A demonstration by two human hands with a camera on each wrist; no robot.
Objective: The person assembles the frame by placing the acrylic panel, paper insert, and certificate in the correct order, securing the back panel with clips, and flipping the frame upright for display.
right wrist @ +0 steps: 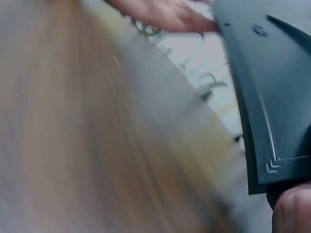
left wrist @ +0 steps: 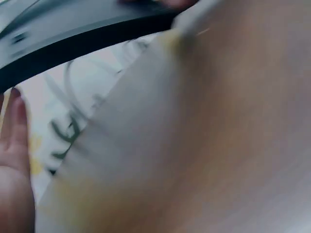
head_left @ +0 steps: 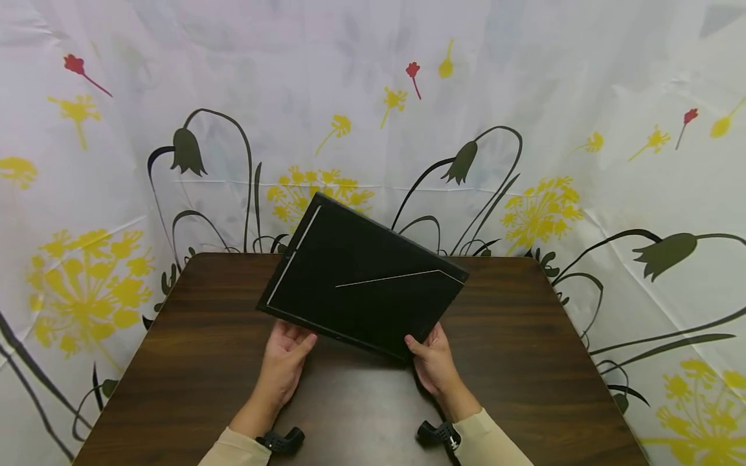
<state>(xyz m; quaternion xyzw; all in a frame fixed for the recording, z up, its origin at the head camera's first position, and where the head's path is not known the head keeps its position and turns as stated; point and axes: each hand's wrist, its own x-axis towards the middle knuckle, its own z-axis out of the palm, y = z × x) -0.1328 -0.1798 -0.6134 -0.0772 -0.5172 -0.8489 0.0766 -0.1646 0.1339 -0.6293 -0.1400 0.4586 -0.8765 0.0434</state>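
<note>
A flat black rectangular panel with thin light lines on its face is held tilted above the table, its left end higher. My right hand grips its lower right corner, thumb on the front and fingers behind. Under the lower left edge is my left hand, fingertips partly hidden behind the panel and thumb beside the edge. The left wrist view shows that hand's fingers fairly straight at the edge. In the right wrist view, my right thumb is by a panel corner with small chevron marks.
A dark brown wooden table lies below the panel. White cloth with printed flowers hangs behind and along both sides. Each wrist wears a black strap with a camera mount. Blur covers much of both wrist views.
</note>
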